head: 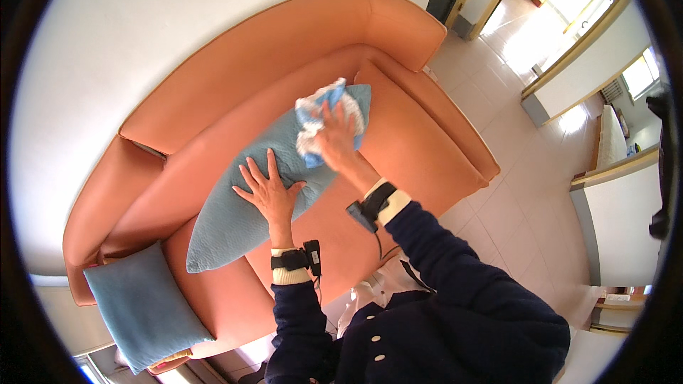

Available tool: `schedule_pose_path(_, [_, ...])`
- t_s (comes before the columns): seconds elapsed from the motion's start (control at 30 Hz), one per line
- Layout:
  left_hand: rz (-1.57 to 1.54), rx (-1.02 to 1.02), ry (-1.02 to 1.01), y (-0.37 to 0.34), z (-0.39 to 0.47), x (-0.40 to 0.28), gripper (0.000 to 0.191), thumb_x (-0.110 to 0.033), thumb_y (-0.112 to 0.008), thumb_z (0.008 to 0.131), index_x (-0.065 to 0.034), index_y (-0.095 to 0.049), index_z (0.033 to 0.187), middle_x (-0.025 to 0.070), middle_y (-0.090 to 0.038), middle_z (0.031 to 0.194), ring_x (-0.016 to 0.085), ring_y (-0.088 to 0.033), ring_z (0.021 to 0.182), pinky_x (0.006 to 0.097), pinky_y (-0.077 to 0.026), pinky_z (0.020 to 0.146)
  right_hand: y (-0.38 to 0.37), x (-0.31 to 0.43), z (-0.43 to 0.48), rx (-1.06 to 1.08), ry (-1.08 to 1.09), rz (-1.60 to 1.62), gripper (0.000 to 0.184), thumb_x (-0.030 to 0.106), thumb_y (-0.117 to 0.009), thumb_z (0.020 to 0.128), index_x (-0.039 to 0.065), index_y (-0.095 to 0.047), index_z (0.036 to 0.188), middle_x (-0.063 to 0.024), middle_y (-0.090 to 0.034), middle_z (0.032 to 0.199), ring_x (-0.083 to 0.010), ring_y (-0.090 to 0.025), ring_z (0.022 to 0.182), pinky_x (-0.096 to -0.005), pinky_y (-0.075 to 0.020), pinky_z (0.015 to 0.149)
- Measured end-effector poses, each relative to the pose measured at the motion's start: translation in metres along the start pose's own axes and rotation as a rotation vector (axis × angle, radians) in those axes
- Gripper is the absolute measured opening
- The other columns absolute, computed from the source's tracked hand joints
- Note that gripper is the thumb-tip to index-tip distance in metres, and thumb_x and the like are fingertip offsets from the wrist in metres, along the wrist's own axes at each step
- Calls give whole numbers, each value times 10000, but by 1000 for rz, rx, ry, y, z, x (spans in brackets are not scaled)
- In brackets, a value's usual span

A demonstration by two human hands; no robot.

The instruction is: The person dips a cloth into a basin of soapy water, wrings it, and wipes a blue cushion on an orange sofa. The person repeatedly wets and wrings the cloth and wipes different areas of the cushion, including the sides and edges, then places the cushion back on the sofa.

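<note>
A blue-grey cushion [235, 224] lies on the seat of an orange sofa [421, 144], slanting across the middle of the view. My left hand [271, 192] presses flat on the cushion with its fingers spread and nothing in it. Further right and up, my right hand [339, 141] rests over a crumpled blue and white cloth [309, 122] on the cushion's upper end. The palm and part of the cloth beneath it are hidden. Each wrist wears a black strap with a small device and a cable.
A second blue cushion [147, 306] sits at the sofa's lower left end. The sofa backrest [277, 48] stands along a white wall [176, 26]. A tiled floor [496, 213] runs along the right, with doorways and white partition walls beyond it.
</note>
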State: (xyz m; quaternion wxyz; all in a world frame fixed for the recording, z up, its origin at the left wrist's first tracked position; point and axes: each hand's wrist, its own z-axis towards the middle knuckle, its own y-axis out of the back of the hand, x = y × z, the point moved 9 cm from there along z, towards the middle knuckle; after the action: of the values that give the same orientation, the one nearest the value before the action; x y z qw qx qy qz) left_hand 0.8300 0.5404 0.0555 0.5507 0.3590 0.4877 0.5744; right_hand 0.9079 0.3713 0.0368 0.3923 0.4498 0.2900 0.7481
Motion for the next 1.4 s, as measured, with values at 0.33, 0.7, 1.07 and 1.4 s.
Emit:
schedule_pose_path(0.33, [-64, -33, -8, 4, 0, 3, 945, -334, -821, 582, -255, -372, 1410, 148, -311, 1448, 375, -225, 1371, 664, -120, 1058, 1, 43, -9, -50, 123, -143, 585, 314, -440, 896, 206, -298, 1453, -158, -222, 1513, -343, -186, 1400, -471, -141, 1127])
schedule_pose_path(0.7, [-47, 14, 13, 5, 3, -2, 1088, -457, -848, 474, -282, -345, 1423, 146, -286, 1464, 358, -212, 1376, 681, -148, 1046, 20, -72, 50, -30, -190, -224, 533, 282, -383, 914, 146, -347, 1428, -157, -217, 1515, -371, -155, 1400, -558, -125, 1107])
schedule_pose_path(1.07, [206, -405, -165, 24, -6, -8, 1059, -457, -836, 495, -252, -356, 1417, 146, -290, 1462, 369, -224, 1370, 695, -147, 1028, -10, 86, -42, 160, 73, 55, 526, 263, -460, 872, 191, -411, 1391, -118, -258, 1509, -379, -176, 1397, -553, -93, 1112])
schedule_pose_path(1.4, [-64, 1, -22, 4, 5, -4, 1039, -472, -827, 523, -239, -357, 1420, 154, -272, 1469, 384, -213, 1370, 686, -113, 1042, -5, -29, 30, 73, -93, -319, 577, 283, -397, 910, 188, -272, 1465, -113, -211, 1528, -312, -177, 1409, -475, -140, 1128])
